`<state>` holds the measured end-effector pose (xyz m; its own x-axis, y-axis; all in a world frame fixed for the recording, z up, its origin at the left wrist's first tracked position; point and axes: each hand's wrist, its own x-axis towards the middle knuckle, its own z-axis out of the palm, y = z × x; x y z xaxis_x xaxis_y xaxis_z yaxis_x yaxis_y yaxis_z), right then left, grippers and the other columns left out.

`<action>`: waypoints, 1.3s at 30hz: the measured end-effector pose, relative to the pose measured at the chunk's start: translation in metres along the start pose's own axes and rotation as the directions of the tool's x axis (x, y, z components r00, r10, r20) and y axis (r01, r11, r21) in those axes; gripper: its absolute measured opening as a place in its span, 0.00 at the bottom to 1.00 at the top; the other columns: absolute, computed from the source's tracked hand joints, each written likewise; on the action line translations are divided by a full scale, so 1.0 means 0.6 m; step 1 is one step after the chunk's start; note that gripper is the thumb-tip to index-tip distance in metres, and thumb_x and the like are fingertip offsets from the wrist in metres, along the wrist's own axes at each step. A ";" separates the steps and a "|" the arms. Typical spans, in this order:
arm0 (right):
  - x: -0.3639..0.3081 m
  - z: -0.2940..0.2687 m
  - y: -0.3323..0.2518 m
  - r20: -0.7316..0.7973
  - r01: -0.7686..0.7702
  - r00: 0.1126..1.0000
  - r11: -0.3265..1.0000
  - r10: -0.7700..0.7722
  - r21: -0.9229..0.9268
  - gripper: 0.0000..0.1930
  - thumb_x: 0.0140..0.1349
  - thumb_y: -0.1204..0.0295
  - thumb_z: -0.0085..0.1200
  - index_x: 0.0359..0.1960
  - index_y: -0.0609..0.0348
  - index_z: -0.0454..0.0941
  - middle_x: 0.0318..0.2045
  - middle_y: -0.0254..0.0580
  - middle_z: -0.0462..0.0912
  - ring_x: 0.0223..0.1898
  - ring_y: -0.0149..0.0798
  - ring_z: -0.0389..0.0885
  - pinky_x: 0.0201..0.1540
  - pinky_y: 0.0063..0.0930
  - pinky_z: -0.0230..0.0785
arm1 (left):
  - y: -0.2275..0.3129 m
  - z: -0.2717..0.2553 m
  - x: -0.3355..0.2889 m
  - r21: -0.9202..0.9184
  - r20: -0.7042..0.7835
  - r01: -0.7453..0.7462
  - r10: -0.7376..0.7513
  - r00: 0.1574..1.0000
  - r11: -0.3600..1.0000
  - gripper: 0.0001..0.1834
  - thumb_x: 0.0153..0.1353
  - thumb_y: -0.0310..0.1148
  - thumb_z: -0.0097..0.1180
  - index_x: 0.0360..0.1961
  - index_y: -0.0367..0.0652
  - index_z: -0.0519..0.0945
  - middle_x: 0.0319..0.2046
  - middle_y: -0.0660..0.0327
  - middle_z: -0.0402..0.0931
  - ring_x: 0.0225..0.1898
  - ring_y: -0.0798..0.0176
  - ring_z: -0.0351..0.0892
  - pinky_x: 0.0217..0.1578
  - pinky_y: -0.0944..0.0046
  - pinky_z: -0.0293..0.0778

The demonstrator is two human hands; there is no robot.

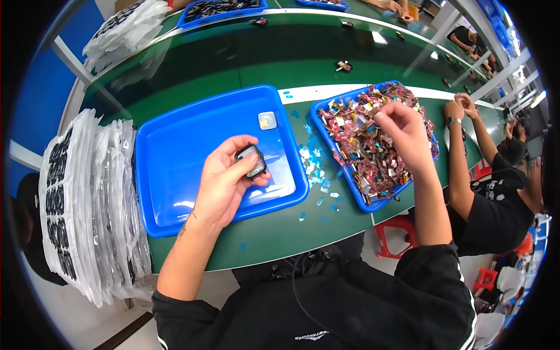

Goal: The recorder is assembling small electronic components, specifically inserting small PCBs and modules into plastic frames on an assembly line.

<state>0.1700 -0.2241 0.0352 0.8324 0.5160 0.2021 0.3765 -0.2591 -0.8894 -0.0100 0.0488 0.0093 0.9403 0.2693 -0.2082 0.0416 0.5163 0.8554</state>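
Observation:
My left hand [219, 186] holds a small, squarish black case with a grey face [251, 160], thumb across its front, over a large blue tray [181, 175]. In that tray's far right corner lies a small clear square piece [266, 121] with a yellowish spot. To the right, my right hand [408, 137] is raised above a smaller blue tray [348, 175] heaped with small reddish circuit boards [373, 157] and their wires. The thumb and forefinger of that hand are pinched together; whatever is between them is too small to make out.
Bits of blue and clear film [312, 166] are scattered between the trays. Plastic-wrapped stacks of black parts [87, 204] stand at the left. A green conveyor [251, 64] runs beyond, carrying small parts [343, 66]. A co-worker's arms [461, 146] are at the right, near a red stool [396, 236].

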 end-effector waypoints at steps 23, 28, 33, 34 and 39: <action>-0.087 0.202 -0.097 0.576 -0.716 0.692 0.310 0.435 0.626 0.12 0.71 0.59 0.46 0.38 0.54 0.74 0.22 0.23 0.68 0.23 0.21 0.65 0.26 0.16 0.59 | -0.017 0.021 -0.030 0.671 0.485 -0.688 0.539 0.689 0.276 0.13 0.46 0.24 0.69 0.36 0.46 0.86 0.35 0.60 0.68 0.35 0.65 0.73 0.34 0.67 0.73; -0.088 0.188 -0.087 -0.010 0.195 0.980 0.948 -0.199 0.252 0.13 0.57 0.81 0.59 0.44 0.64 0.74 0.24 0.31 0.72 0.25 0.25 0.71 0.28 0.20 0.67 | -0.017 0.024 -0.030 0.629 0.365 -0.518 0.367 0.855 0.580 0.08 0.51 0.27 0.67 0.33 0.42 0.84 0.38 0.58 0.69 0.37 0.63 0.77 0.40 0.65 0.74; -0.068 0.177 -0.116 0.258 0.291 0.926 0.957 -0.276 -0.020 0.03 0.57 0.79 0.60 0.31 0.63 0.78 0.29 0.38 0.78 0.30 0.28 0.78 0.29 0.20 0.69 | -0.022 0.018 -0.029 0.649 0.379 -0.536 0.381 0.843 0.540 0.07 0.51 0.27 0.67 0.32 0.41 0.84 0.38 0.58 0.70 0.37 0.64 0.77 0.40 0.65 0.74; -0.069 0.176 -0.114 0.281 0.180 0.942 0.983 -0.186 0.046 0.03 0.57 0.79 0.60 0.32 0.64 0.78 0.30 0.38 0.78 0.31 0.28 0.78 0.29 0.20 0.69 | -0.024 0.017 -0.028 0.673 0.376 -0.538 0.391 0.840 0.508 0.07 0.51 0.27 0.67 0.32 0.40 0.84 0.38 0.58 0.70 0.36 0.64 0.78 0.39 0.65 0.74; -0.076 0.178 -0.102 0.277 -0.040 0.959 0.946 -0.054 0.322 0.03 0.59 0.79 0.59 0.32 0.65 0.78 0.31 0.37 0.77 0.33 0.26 0.77 0.29 0.18 0.69 | -0.023 0.029 -0.032 0.630 0.331 -0.517 0.402 0.854 0.579 0.06 0.50 0.27 0.68 0.31 0.41 0.85 0.39 0.58 0.70 0.35 0.64 0.79 0.37 0.65 0.74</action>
<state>0.0657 -0.1444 0.0365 0.6660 0.7349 0.1282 0.1919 -0.0027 -0.9814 -0.0227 0.0223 0.0101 0.9312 0.1687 0.3230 -0.2490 -0.3526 0.9020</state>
